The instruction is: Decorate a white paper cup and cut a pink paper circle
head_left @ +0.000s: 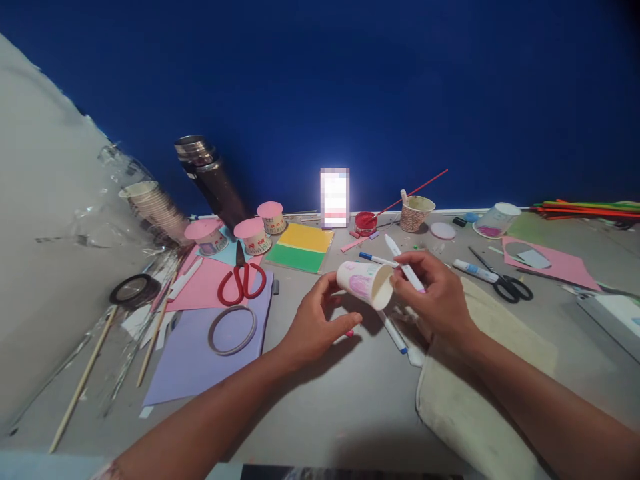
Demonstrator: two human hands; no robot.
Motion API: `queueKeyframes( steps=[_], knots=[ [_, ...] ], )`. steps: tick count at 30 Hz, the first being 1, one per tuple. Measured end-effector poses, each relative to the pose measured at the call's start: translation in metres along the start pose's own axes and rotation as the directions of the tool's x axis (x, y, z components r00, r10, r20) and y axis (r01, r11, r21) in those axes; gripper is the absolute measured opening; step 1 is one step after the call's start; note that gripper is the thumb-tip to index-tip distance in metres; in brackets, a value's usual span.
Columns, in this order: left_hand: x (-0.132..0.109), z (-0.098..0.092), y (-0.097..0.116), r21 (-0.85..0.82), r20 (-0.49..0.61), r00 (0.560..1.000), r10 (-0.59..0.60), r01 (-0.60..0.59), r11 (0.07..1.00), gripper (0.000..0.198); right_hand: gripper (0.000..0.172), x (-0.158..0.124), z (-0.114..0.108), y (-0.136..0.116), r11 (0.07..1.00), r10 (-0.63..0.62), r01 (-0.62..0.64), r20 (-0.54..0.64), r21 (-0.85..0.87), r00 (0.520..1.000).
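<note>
No text legible: lettering on pink-topped cups (259,246), left of centre, too small; screen (335,190), centre, pixelated.

My white cup (356,280) is streaked pinkish-purple, my marker (406,268) white with a pink end! Red-handled scissors (243,272), lavender paper (190,353), yellow paper (307,238), green paper (295,258), deep blue wall (320,80)!

Head-worn view, facing forward, angled down

Left hand (317,323) and right hand (443,293) — bare, slender fingers (345,325) — bare, tapering forearms (215,408).
</note>
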State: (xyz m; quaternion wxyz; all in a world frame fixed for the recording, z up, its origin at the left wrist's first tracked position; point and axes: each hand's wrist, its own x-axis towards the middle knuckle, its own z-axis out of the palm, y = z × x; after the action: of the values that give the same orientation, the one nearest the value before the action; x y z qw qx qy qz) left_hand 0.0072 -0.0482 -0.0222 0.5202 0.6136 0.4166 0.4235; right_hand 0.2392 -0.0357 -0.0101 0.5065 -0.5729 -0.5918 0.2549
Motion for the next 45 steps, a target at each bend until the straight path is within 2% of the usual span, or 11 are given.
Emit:
queueKeyframes(
  steps=[4, 7, 12, 18, 21, 25, 27, 29, 34, 40, 45],
  knots=[
    [0.005, -0.023, 0.001, 0.368, 0.056, 0.980, 0.189, -0.196, 0.909, 0.076, 0.035, 0.021, -0.018, -0.001, 0.974, 0.198, -0.214, 0.172, 0.080, 0.965],
    [0.010, -0.037, 0.005, 0.520, 0.217, 0.910, 0.354, -0.415, 0.747, 0.088, 0.036, 0.028, -0.027, 0.000, 0.939, 0.270, -0.324, 0.334, 0.118, 0.903],
    [0.005, -0.033, 0.013, 0.498, 0.555, 0.740, 0.379, -0.661, 0.561, 0.098, 0.031, 0.026, -0.028, 0.005, 0.929, 0.220, -0.349, 0.576, 0.121, 0.787],
    [-0.004, -0.019, 0.019, 0.453, 0.619, 0.669, 0.412, -0.732, 0.509, 0.081, 0.026, 0.023, -0.023, 0.004, 0.957, 0.182, -0.285, 0.654, 0.054, 0.734],
    [-0.003, -0.020, 0.019, 0.415, 0.567, 0.700, 0.433, -0.697, 0.584, 0.078, 0.036, 0.021, -0.019, 0.002, 0.934, 0.197, -0.327, 0.562, 0.141, 0.804],
    [0.000, -0.024, 0.016, 0.444, 0.391, 0.848, 0.357, -0.513, 0.734, 0.086, 0.035, 0.022, -0.022, -0.006, 0.924, 0.181, -0.242, 0.220, 0.295, 0.958],
    [0.003, -0.026, 0.013, 0.435, 0.303, 0.894, 0.329, -0.438, 0.787, 0.088, 0.026, 0.020, -0.029, -0.012, 0.920, 0.125, -0.135, 0.052, 0.368, 0.991],
    [0.006, -0.028, 0.010, 0.406, 0.241, 0.917, 0.319, -0.393, 0.825, 0.088, 0.023, 0.012, -0.035, -0.020, 0.910, 0.048, -0.041, -0.007, 0.412, 0.999],
    [0.010, -0.030, 0.006, 0.312, 0.144, 0.962, 0.232, -0.266, 0.912, 0.087, 0.011, -0.029, -0.034, -0.025, 0.952, -0.218, 0.223, -0.047, 0.208, 0.975],
    [0.009, -0.027, 0.008, 0.339, 0.131, 0.967, 0.220, -0.252, 0.906, 0.086, 0.018, -0.046, -0.020, -0.018, 0.843, -0.529, 0.523, 0.020, 0.126, 0.848],
    [0.009, -0.026, 0.009, 0.367, 0.144, 0.959, 0.245, -0.282, 0.887, 0.084, 0.025, -0.039, -0.022, -0.018, 0.806, -0.589, 0.580, 0.061, 0.117, 0.806]
  ],
)
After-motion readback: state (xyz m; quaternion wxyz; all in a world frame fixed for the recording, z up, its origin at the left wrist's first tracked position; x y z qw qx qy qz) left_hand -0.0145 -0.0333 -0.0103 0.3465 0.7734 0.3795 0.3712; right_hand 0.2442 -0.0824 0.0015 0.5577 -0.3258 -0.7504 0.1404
